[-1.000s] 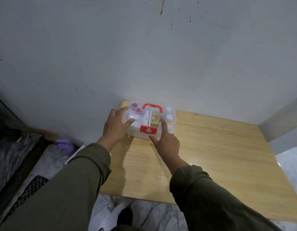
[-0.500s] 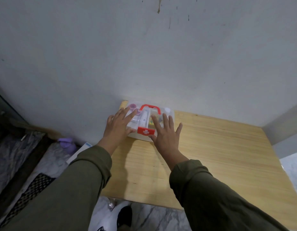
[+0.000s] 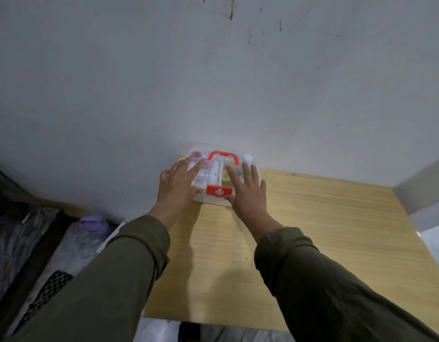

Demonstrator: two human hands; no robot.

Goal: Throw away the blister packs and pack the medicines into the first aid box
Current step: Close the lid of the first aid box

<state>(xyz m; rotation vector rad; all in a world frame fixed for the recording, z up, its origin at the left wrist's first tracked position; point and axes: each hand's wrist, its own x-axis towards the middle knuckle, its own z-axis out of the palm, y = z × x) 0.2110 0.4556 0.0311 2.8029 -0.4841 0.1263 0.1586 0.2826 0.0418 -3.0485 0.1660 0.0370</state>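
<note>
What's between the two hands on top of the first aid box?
In the head view, between the left hand and right hand, the first aid box shows its red handle and red cross latch.

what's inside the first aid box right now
Through the clear lid of the first aid box: purple caps, a white cap, a yellow pack. Both flat hands cover the rest.
</note>
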